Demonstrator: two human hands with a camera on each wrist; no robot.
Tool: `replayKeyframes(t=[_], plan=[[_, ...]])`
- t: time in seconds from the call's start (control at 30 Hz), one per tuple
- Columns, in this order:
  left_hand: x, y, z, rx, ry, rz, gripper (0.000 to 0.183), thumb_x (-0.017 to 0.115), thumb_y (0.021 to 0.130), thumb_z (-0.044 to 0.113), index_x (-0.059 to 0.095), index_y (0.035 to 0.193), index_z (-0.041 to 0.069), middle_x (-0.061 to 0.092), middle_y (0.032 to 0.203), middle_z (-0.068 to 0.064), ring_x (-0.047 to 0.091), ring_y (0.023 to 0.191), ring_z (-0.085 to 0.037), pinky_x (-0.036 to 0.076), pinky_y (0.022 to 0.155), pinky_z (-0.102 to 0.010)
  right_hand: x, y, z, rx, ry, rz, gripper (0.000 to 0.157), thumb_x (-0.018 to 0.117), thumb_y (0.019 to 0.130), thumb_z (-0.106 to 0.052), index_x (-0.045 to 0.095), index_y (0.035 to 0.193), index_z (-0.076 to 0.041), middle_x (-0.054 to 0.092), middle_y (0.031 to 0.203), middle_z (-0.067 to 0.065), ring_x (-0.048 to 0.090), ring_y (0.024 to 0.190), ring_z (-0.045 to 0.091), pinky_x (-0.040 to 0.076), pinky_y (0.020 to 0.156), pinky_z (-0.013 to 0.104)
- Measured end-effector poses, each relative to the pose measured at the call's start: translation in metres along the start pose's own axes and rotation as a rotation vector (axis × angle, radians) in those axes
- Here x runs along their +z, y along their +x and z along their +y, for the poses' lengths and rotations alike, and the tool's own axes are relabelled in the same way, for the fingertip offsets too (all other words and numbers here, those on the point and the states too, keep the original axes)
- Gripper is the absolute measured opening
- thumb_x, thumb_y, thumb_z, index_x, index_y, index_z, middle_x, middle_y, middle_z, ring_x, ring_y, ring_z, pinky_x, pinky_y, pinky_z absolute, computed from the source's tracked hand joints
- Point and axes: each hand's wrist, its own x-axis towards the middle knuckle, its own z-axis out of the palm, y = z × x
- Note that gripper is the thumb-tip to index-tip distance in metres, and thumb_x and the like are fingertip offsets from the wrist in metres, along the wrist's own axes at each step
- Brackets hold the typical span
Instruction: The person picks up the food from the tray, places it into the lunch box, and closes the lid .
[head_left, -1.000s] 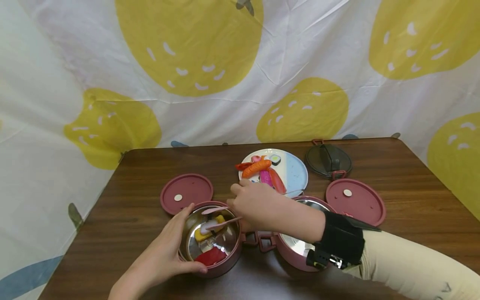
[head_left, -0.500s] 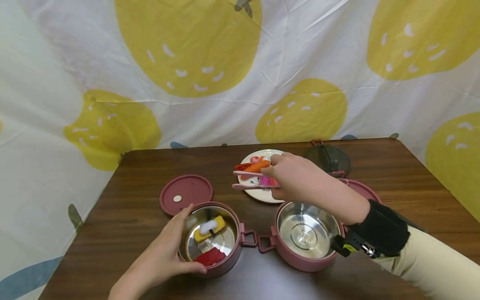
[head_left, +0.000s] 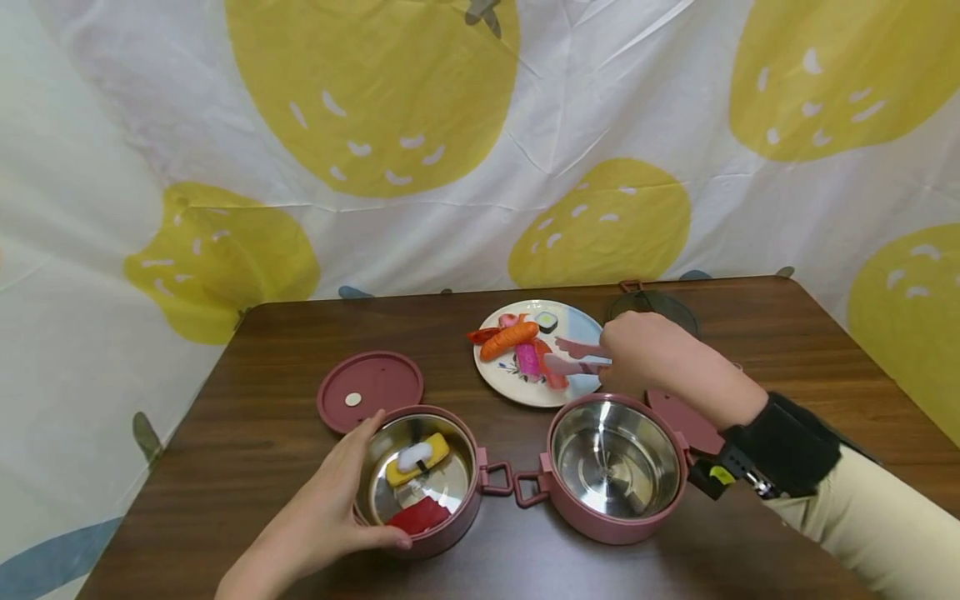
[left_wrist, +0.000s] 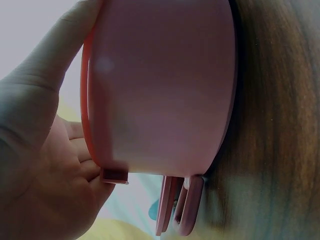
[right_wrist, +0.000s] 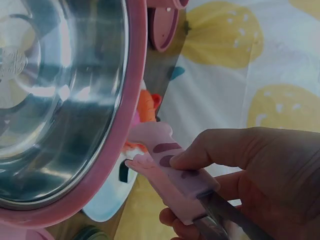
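My left hand holds the left pink pot, thumb on the near rim and fingers along the left side. Inside that steel-lined pot lie a yellow toy sushi piece with a white top and a red toy piece. My right hand grips pink tongs over the right side of the plate. The tong tips are close to a red-orange toy piece; whether they touch it I cannot tell. A toy carrot-like piece, a magenta piece and a sushi roll share the plate.
A second pink pot with a bare steel inside stands to the right, its handle close to the first pot's handle. One maroon lid lies behind the left pot. Another maroon lid and a dark lid are partly hidden by my right arm.
My right hand has moved from above the left pot to the right and back over the plate, carrying the tongs. The left hand has stayed at its pot.
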Motion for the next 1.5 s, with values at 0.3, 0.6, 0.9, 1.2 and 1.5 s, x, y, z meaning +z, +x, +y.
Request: replayKeyframes(t=[0.3, 0.6, 0.9, 1.2, 1.5], plan=[[0.001, -0.001, -0.002, 0.022, 0.010, 0.013, 0.130, 0.083, 0.061, 0.068, 0.018, 0.159, 0.011, 0.032, 0.160, -0.017, 0.034, 0.145, -0.039, 0.037, 0.112, -0.062, 0.007, 0.010, 0.000, 0.037, 0.066, -0.073, 0.027, 0.066, 0.091, -0.027, 0.064, 0.070, -0.010, 0.056, 0.069, 0.002, 0.048, 0.063, 0.016, 0.039, 0.059, 0.031], [-0.001, -0.002, 0.000, 0.015, 0.016, 0.008, 0.130, 0.084, 0.061, 0.066, 0.018, 0.159, 0.011, 0.031, 0.161, -0.017, 0.033, 0.146, -0.040, 0.038, 0.111, -0.063, 0.007, 0.010, -0.013, 0.049, 0.063, -0.148, 0.027, 0.059, 0.096, -0.027, 0.071, 0.090, -0.003, 0.066, 0.084, 0.008, 0.057, 0.074, 0.021, 0.048, 0.068, 0.036], [0.000, -0.001, -0.001, 0.005, 0.013, -0.001, 0.130, 0.083, 0.062, 0.067, 0.017, 0.159, 0.012, 0.030, 0.161, -0.016, 0.032, 0.146, -0.040, 0.037, 0.112, -0.062, 0.011, 0.014, -0.027, 0.112, -0.023, -0.202, 0.028, 0.053, 0.098, -0.025, 0.071, 0.089, -0.005, 0.065, 0.088, 0.010, 0.055, 0.075, 0.023, 0.049, 0.062, 0.037], [0.001, 0.000, -0.001, 0.008, -0.005, 0.001, 0.129, 0.082, 0.062, 0.068, 0.017, 0.159, 0.013, 0.030, 0.162, -0.015, 0.032, 0.147, -0.037, 0.037, 0.113, -0.062, 0.017, 0.015, -0.029, 0.114, -0.089, -0.068, 0.020, 0.061, 0.094, -0.022, 0.070, 0.085, -0.007, 0.064, 0.079, 0.008, 0.057, 0.067, 0.022, 0.053, 0.054, 0.043], [-0.002, -0.001, 0.000, -0.009, -0.007, -0.008, 0.128, 0.082, 0.062, 0.067, 0.018, 0.159, 0.013, 0.030, 0.162, -0.014, 0.032, 0.147, -0.037, 0.037, 0.113, -0.061, 0.023, 0.010, -0.012, 0.087, -0.102, 0.080, 0.023, 0.062, 0.093, -0.026, 0.072, 0.082, -0.007, 0.067, 0.082, 0.009, 0.062, 0.067, 0.028, 0.053, 0.052, 0.048]])
